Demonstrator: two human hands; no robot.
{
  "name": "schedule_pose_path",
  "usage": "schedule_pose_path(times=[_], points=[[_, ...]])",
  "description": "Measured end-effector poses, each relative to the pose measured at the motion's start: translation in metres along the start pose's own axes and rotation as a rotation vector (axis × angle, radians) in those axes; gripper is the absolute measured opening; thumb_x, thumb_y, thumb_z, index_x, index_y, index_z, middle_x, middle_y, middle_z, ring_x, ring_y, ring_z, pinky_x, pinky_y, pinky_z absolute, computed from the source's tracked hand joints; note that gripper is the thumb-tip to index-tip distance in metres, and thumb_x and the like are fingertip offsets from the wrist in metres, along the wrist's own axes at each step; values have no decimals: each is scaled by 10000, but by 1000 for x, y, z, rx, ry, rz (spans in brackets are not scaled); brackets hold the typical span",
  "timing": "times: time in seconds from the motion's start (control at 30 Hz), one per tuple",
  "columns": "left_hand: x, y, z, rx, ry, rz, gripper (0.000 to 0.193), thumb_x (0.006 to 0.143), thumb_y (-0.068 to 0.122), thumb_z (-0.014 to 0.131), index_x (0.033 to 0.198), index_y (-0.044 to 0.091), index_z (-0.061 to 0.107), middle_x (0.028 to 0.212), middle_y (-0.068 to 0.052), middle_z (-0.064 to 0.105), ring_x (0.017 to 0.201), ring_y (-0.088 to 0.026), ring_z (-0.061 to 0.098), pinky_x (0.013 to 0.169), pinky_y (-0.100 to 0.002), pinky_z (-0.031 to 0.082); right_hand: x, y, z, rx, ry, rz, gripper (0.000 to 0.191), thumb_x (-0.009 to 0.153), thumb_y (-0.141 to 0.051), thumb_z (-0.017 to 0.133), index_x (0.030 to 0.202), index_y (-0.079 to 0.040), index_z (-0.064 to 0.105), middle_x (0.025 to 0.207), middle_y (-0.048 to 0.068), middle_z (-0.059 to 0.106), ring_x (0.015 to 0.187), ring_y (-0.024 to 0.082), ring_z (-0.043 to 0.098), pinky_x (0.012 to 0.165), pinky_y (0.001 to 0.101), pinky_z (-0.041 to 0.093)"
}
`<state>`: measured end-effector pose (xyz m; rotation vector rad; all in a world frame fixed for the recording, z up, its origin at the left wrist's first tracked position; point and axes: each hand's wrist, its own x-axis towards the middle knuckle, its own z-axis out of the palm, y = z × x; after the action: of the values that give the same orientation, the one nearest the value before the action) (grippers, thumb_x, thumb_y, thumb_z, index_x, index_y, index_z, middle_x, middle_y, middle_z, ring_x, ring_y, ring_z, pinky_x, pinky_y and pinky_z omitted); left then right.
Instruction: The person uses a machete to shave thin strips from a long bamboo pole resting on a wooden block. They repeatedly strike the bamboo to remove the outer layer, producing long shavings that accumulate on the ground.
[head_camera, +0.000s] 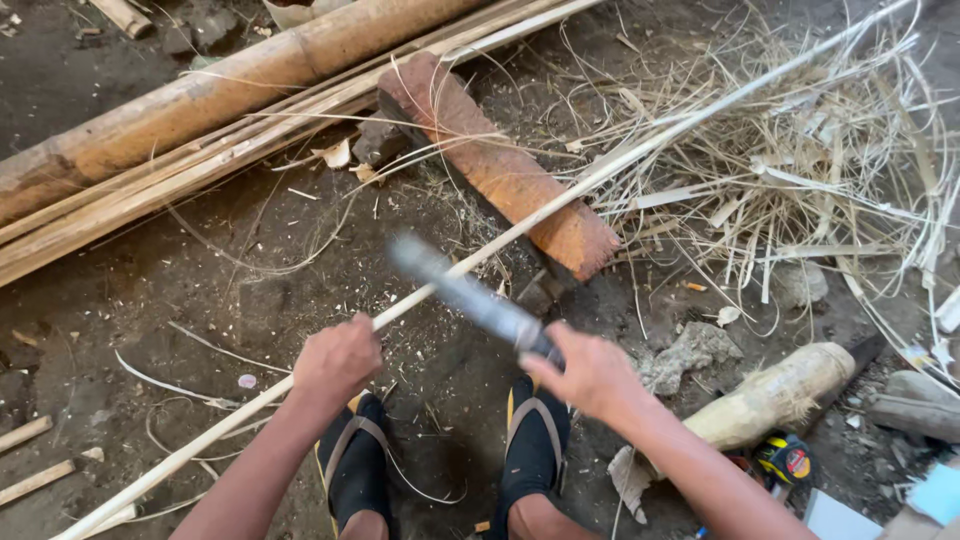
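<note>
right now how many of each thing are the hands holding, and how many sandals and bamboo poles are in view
hands: 2, left hand and right hand
long thin bamboo strip in the left hand: 1
blade in the right hand: 1
black sandals: 2, left sandal and right sandal
thick bamboo pole: 1
total: 7

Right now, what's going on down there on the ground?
A person is working a long thin bamboo strip with a big knife. The left hand holds the strip low down, while the right hand has its grip on the knife's handle, the blurred blade lying against the strip. The strip runs across a reddish wooden block on the dirt floor. Thick bamboo poles lie at upper left, a heap of pale shavings at right.
</note>
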<state>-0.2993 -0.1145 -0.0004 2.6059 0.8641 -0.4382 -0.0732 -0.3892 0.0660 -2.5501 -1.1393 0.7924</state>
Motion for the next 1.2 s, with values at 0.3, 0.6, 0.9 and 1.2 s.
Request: schedule_pose_path(times=[0.3, 0.6, 0.9, 1.2], points=[[-43, -67, -15, 34, -107, -64, 232, 941, 235, 455, 948, 31, 565, 819, -240, 724, 816, -439, 716, 784, -556, 562, 40, 81, -53, -49, 261, 404, 590, 959, -645, 535, 1153, -98, 638, 805, 211, 725, 802, 393, 730, 737, 533, 573], [-44, -95, -17, 82, -302, -196, 237, 1010, 211, 358, 1027, 47, 528, 809, -210, 729, 750, -371, 748, 733, -528, 594, 21, 63, -22, -161, 78, 167, 659, 908, -715, 484, 1133, -110, 618, 804, 119, 707, 715, 269, 721, 637, 449, 593], [7, -58, -12, -105, -252, -62, 371, 980, 321, 478, 983, 13, 684, 982, -267, 724, 945, -444, 712, 878, -534, 558, 19, 32, -42, 13, 208, 354, 659, 917, -693, 508, 1091, -62, 591, 836, 257, 721, 829, 452, 730, 741, 565, 574], [68, 1, -34, -305, -320, -16, 396, 964, 302, 534, 988, -46, 721, 970, -292, 725, 947, -429, 722, 899, -528, 543, -2, -44, 24, 86, 66, 103, 500, 867, -608, 613, 1081, -156, 631, 825, 200, 746, 816, 444, 729, 730, 550, 566]])
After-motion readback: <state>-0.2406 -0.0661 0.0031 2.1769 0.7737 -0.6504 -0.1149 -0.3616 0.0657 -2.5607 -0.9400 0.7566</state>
